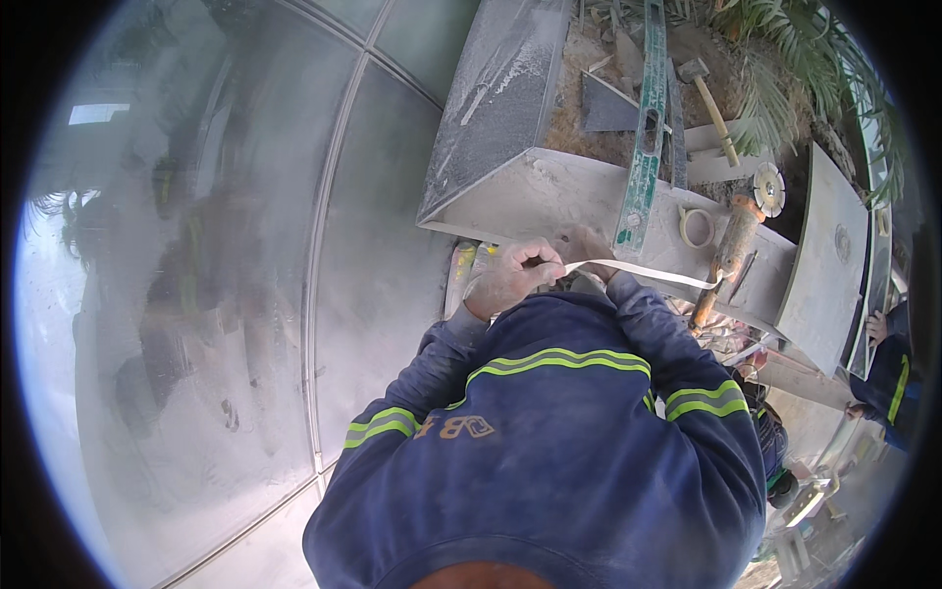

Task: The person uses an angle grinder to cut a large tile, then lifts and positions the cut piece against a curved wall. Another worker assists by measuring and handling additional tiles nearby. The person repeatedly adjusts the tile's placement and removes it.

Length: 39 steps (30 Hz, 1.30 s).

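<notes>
head view, green level (643,147): lies across the pale stone ledge (579,191), its lower end near the person.
left hand (510,280): below and left of the level; thumb and fingertips closed in a pinch, apparently on one end of the white strip (648,268).
right hand (586,243): just left of the level's lower end, shadowed and partly hidden — how far its fingers are open, and what they hold, i cannot tell.
white strip: passes below the level's lower end, then runs right to the orange grinder (736,240).
right of the level: the tape roll (684,229) just beside it, the grinder farther out, the hammer (719,116) higher up.
snag risk: if the strip is caught on the grinder, a tug could tear it or shift the tool.
slip risk: dusty fingertips could lose the thin strip.
</notes>
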{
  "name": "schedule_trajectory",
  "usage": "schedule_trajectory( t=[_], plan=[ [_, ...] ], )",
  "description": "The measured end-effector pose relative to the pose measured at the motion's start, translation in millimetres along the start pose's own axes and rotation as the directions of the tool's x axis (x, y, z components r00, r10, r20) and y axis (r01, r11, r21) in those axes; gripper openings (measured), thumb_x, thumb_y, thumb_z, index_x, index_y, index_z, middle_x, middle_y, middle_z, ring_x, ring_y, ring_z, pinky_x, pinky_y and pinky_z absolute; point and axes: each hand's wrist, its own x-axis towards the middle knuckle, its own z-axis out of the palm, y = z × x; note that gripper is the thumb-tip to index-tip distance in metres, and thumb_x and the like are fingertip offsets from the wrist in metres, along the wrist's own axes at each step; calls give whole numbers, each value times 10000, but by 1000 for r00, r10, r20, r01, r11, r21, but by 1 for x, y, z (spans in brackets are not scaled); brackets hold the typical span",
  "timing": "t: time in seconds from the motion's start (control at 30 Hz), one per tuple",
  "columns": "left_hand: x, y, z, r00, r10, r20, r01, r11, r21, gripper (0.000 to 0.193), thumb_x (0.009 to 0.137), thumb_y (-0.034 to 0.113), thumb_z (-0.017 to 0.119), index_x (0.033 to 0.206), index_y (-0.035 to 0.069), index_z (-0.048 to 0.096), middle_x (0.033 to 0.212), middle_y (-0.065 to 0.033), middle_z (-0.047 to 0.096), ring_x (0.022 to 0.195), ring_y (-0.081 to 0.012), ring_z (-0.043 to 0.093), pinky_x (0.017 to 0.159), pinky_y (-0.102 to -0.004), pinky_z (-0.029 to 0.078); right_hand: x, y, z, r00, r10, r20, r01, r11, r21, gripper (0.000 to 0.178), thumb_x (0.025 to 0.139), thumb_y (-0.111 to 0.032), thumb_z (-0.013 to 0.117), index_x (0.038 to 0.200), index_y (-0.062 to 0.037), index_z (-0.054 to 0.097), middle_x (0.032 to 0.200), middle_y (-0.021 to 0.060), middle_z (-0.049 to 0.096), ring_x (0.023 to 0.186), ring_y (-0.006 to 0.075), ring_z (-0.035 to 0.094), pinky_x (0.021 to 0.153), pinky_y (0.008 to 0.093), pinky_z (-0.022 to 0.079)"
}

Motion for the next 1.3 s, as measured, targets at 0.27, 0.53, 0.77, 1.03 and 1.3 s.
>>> schedule_trajectory(
  t=[0.27,0.53,0.77,1.03,1.3],
  plan=[
    [-49,-185,-76,780,-242,-578,100,958,-267,120,947,106,703,978,-6,674,810,-64,694,689,-130,666,634,-269,542,-16,-33,6,904,181,387,-287,929,235,353,897,-334,664,1082,-37,708,820,148,710,704,271,707,646,380,560],
    [-58,-263,-78,765,-505,-400,462,863,-206,255,898,135,741,1082,-30,678,897,-121,725,761,-196,725,614,-317,571,1,0,28,884,-93,458,23,988,156,367,913,-320,654,1086,1,698,766,124,664,717,257,699,689,342,548],
    [-62,-285,-66,751,-451,-483,505,863,-19,551,831,241,809,1209,-133,666,1090,-229,737,857,-233,725,731,-347,579,-16,-39,-8,932,37,362,-67,995,72,345,924,-278,637,984,53,713,765,127,670,665,209,656,648,362,525],
    [-54,-291,-95,471,-230,-852,280,954,-104,165,863,154,749,915,-2,768,820,-117,742,739,-173,688,733,-332,537,-13,-47,-31,913,81,401,-78,997,-24,299,903,-236,626,982,32,731,780,119,704,671,195,663,640,356,520],
    [-11,-283,-168,277,-325,-904,-263,880,-396,248,937,220,738,1074,14,767,911,-31,740,803,-129,688,684,-287,546,-11,-57,-48,862,274,426,-269,960,-73,332,929,-265,617,1068,2,754,858,70,711,681,141,664,556,285,488]
  ],
)
